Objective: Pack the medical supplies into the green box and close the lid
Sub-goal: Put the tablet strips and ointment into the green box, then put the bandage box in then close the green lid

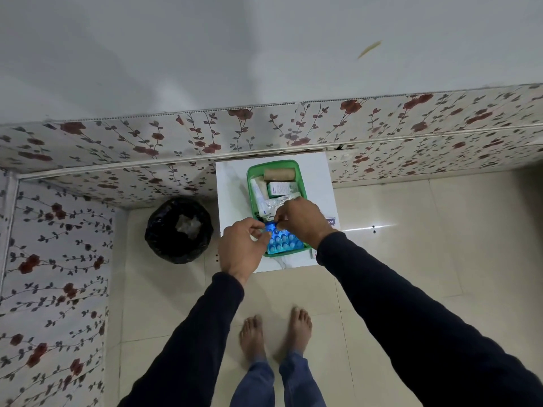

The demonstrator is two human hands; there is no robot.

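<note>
The green box [251, 183] stands open on a small white table [232, 186]. Inside lie a tan bandage roll [279, 174], a white and green carton [282, 189], a white tube [258, 195] and a silver foil strip [273, 204]. A blue blister pack [283, 242] rests at the near end of the box. My left hand [242, 246] and my right hand [302, 220] both pinch the far edge of that blue pack. No lid is visible.
A black-lined waste bin [178, 230] sits on the floor left of the table. A flat packet with blue print [330, 222] peeks out under my right wrist. Floral-papered walls close in behind and to the left. My bare feet [276, 333] stand on beige tiles.
</note>
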